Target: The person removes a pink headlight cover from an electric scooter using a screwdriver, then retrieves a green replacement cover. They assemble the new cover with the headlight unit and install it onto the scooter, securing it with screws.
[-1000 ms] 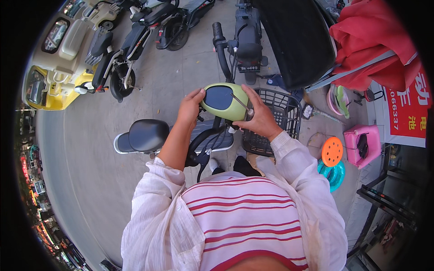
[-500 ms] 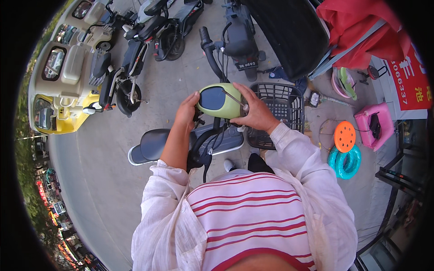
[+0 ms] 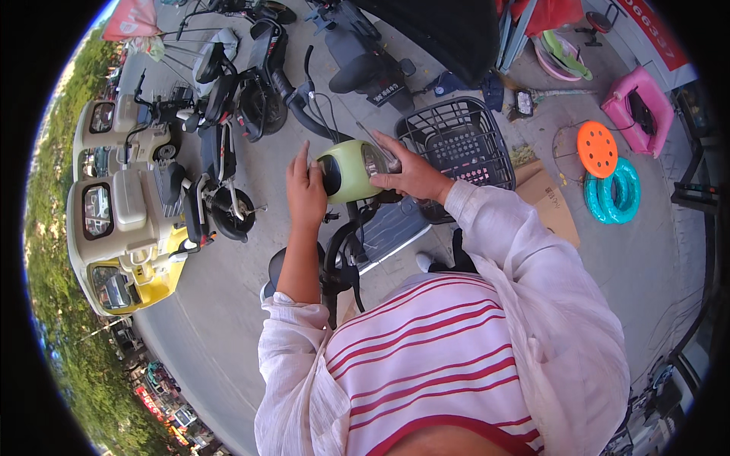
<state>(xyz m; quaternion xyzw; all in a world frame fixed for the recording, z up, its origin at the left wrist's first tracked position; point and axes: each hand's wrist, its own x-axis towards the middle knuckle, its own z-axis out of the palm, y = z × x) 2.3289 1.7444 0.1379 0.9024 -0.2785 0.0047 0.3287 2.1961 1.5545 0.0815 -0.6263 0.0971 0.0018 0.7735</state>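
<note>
I hold the pale green scooter headlight housing between both hands — my left hand flat against its dark near side, my right hand wrapped over its top and far side. Just beyond my right hand sits a black wire basket; a black scooter seat lies below my left forearm.

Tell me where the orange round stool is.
Head view, upper right: the orange round stool stands on the pavement beside the teal ring, right of the black wire basket.
</note>
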